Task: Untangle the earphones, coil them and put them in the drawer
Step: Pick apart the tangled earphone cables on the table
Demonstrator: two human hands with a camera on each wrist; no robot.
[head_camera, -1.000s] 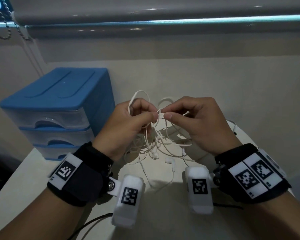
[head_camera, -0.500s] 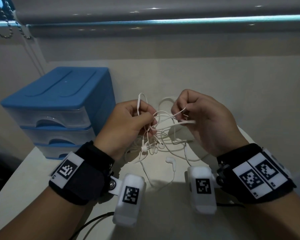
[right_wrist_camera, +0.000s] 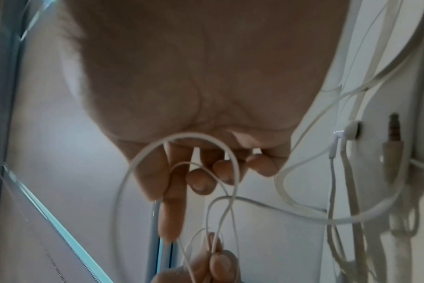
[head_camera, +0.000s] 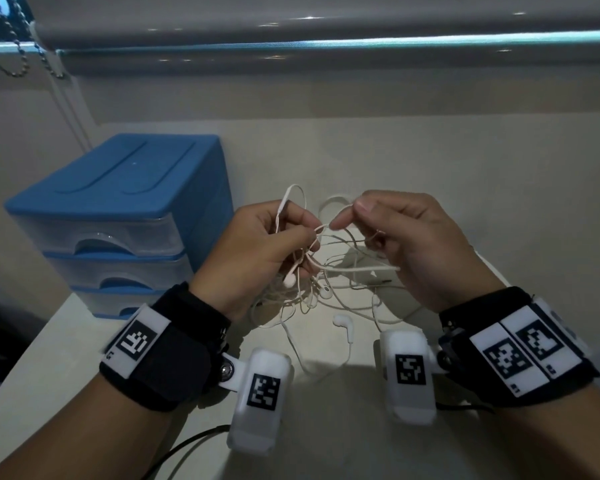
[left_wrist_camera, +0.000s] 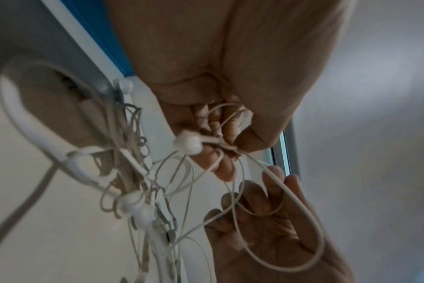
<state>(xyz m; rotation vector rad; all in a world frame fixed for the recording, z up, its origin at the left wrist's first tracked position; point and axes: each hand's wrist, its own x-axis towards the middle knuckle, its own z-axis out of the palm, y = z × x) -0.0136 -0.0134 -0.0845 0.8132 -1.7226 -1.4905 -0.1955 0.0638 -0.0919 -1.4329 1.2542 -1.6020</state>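
The untangling step is in hand: the left hand point(head_camera: 257, 247) grips the knotted earphones point(head_camera: 326, 282) at frame centre. The right hand point(head_camera: 406, 244) pinches one strand with its fingertips; next it probably must draw this loop out gently.

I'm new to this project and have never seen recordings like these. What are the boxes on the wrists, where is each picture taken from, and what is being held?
There is no machine here, only a person's two hands. The white boxes on the wristbands are cameras. The wide picture comes from a camera on the head; the two close-ups look along each hand at its fingers. The left hand grips a tangle of white earphones, and the right hand pinches one strand of it. Loose cable and an earbud lie on the pale table. A blue drawer unit stands at the left, with the drawers that show shut.
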